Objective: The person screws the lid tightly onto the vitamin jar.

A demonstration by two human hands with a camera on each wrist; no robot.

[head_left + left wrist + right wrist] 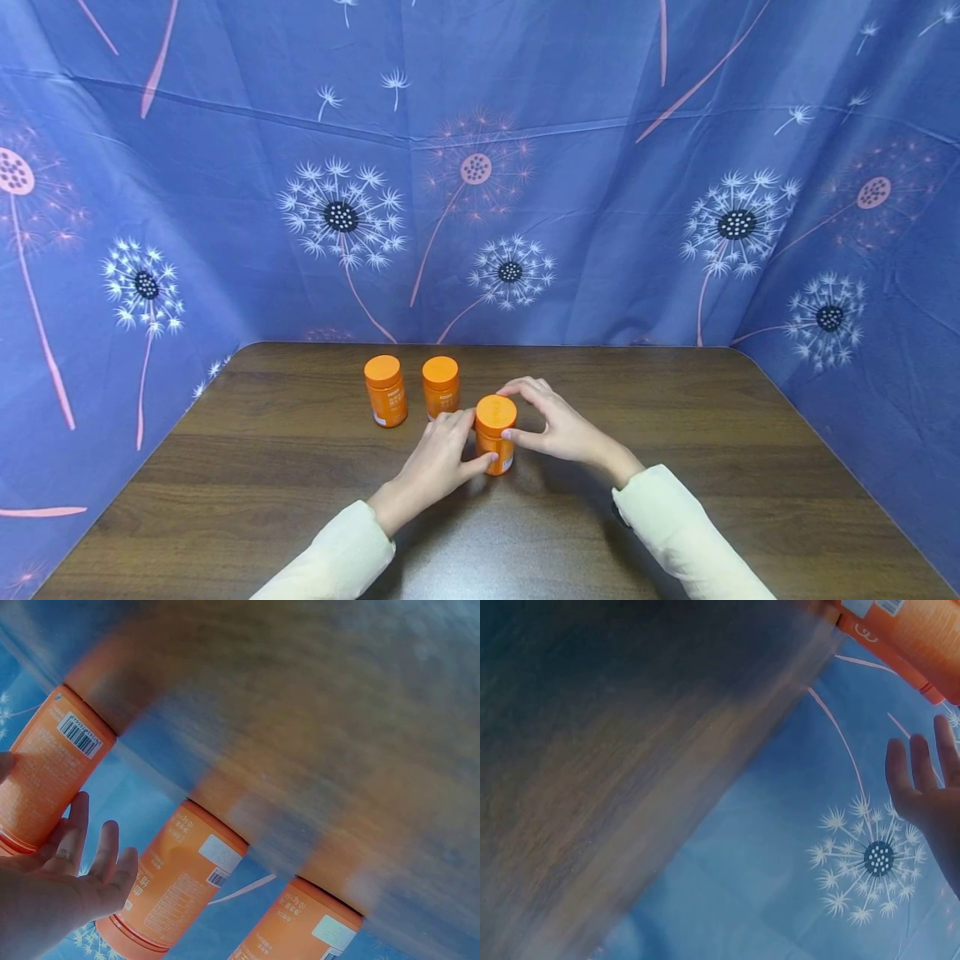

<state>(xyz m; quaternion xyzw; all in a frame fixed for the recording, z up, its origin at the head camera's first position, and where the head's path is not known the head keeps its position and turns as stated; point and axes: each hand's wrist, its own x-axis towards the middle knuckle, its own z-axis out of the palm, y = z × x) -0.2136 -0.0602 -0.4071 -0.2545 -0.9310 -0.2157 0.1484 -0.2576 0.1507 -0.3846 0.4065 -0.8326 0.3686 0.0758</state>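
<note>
An orange lidded jar (495, 457) stands upright on the table between both hands. My left hand (438, 457) holds its body from the left, thumb across the front and fingers at the side. In the left wrist view, the left hand (71, 892) touches this jar (49, 769), whose barcode label shows. At the lid (497, 413), my right hand (566, 425) has its thumb at the near right edge and its fingertips at the far edge. Several fingers of the right hand (930, 780) stick out beside the jar (922, 637) in the right wrist view; thumb and index finger are out of frame there.
Two more orange jars stand upright behind and left of the held one: a nearer jar (442, 387) close to the left fingers and a farther-left jar (386, 392). The brown wooden table (225, 500) meets a blue dandelion-print cloth (600, 208) at its back and sides.
</note>
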